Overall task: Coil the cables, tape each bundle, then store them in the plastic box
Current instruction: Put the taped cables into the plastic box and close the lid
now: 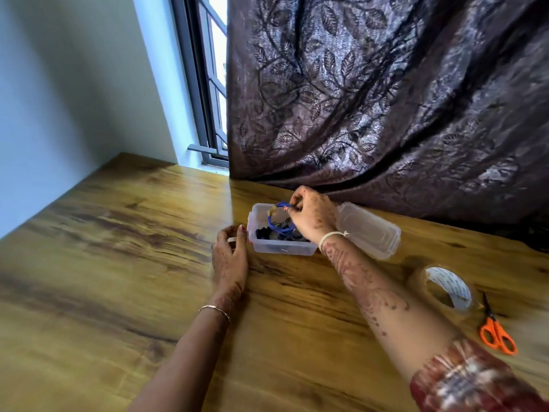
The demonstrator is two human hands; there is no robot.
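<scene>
Right hand (309,218) pinches the top of the blue cable bundle (280,226), which stands half inside the plastic box (282,250) on darker cables. Left hand (230,252) curls against the box's left end, though I cannot tell if it truly grips. The coil looks light and springy, so holding it near its tape and pressing it flat seems wisest.

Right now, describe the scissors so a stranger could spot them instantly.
Start at the wooden table and follow its right side past the clear box lid. Just right of the tape roll lie the scissors, the only thing with bright orange handles.
</scene>
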